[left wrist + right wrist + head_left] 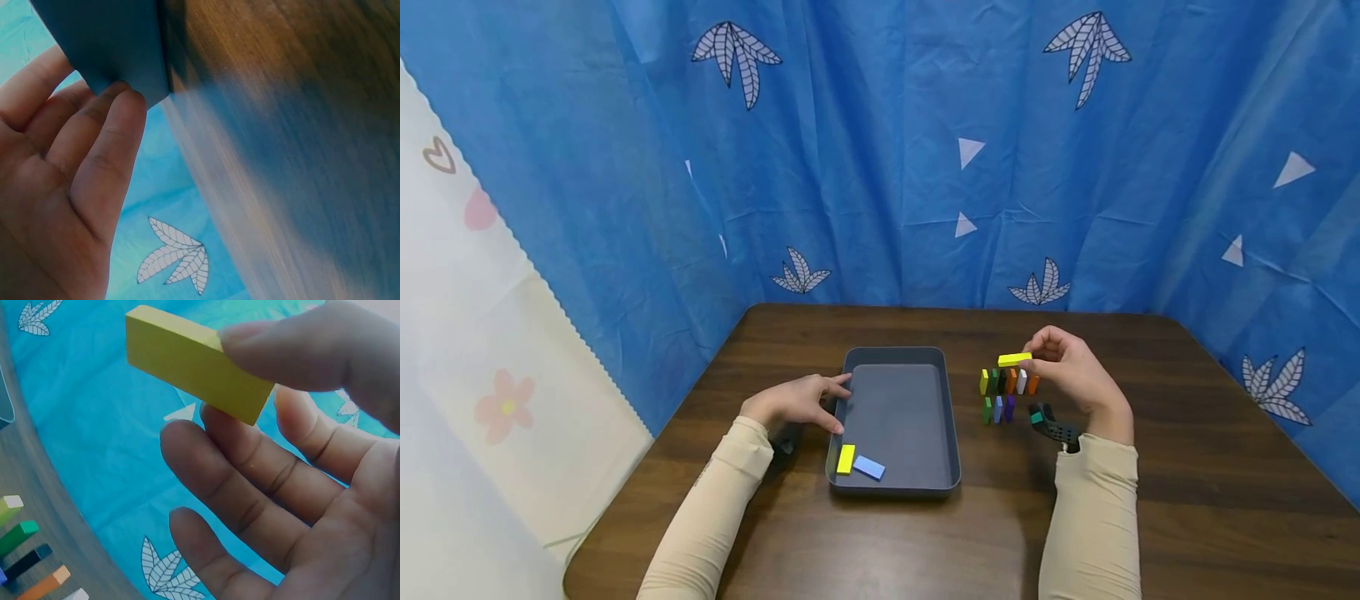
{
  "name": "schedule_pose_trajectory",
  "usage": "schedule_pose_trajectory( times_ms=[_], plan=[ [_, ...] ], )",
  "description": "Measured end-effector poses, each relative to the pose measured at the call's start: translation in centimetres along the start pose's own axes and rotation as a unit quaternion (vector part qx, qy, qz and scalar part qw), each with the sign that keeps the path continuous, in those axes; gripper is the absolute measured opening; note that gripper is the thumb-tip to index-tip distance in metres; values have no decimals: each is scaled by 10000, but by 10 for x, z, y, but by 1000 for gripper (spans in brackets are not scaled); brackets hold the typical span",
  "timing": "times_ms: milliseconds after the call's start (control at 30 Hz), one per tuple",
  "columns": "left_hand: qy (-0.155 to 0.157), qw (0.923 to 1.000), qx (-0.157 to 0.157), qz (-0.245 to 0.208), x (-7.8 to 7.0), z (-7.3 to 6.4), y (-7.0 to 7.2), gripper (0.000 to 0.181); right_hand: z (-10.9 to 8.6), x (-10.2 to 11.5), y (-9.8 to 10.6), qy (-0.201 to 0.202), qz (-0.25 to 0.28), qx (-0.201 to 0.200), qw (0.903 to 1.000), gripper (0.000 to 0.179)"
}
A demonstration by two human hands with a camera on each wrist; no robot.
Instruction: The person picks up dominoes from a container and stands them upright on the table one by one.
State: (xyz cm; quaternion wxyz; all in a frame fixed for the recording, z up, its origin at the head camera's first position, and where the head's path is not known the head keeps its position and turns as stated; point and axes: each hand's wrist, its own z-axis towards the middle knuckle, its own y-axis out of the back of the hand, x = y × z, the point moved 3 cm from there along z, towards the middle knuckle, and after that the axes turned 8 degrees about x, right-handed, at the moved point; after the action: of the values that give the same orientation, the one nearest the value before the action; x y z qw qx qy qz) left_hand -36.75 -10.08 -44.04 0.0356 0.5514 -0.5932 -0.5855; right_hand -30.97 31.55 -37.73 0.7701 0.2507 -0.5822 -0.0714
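My right hand pinches a yellow block between thumb and fingertips, raised above the standing blocks. In the right wrist view the yellow block is tilted, with the thumb across its upper edge and the other fingers spread below. My left hand rests at the left rim of a dark grey tray, thumb and fingers spread along it. Seen from the left wrist, the fingertips touch the tray's outer wall. Inside the tray, a yellow block and a light blue block lie near the front left corner.
Right of the tray, several small blocks stand upright in two rows on the wooden table, among them a green block, a white block and a purple block. A blue curtain hangs behind the table.
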Motion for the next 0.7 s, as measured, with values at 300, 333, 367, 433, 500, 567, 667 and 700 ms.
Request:
schedule_pose_trajectory(
  times_ms=[300,333,367,433,500,567,667,700],
  plan=[
    [53,9999,-29,-85,1,2,-1,70,-3,-7,6,-157,-365,-99,9992,23],
    [51,9999,-31,-87,1,2,-1,70,-4,-7,6,-193,-405,-110,9989,24],
    [52,9999,-28,-99,1,2,-1,70,-4,-8,6,-231,-448,-122,9987,24],
    [40,9999,-22,-92,1,2,-1,70,-5,-9,7,-304,-540,-143,9980,25],
    [28,10000,-11,-76,1,1,-1,69,-5,-11,8,-349,-593,-169,9975,26],
    [36,10000,-4,-59,2,1,-1,69,-6,-12,9,-363,-637,-196,9971,26],
    [56,9999,-19,-101,2,1,-1,69,-7,-15,10,-365,-622,-179,9972,26],
    [76,9999,-20,-127,1,1,-2,69,-7,-16,10,-375,-625,-153,9972,27]
  ],
)
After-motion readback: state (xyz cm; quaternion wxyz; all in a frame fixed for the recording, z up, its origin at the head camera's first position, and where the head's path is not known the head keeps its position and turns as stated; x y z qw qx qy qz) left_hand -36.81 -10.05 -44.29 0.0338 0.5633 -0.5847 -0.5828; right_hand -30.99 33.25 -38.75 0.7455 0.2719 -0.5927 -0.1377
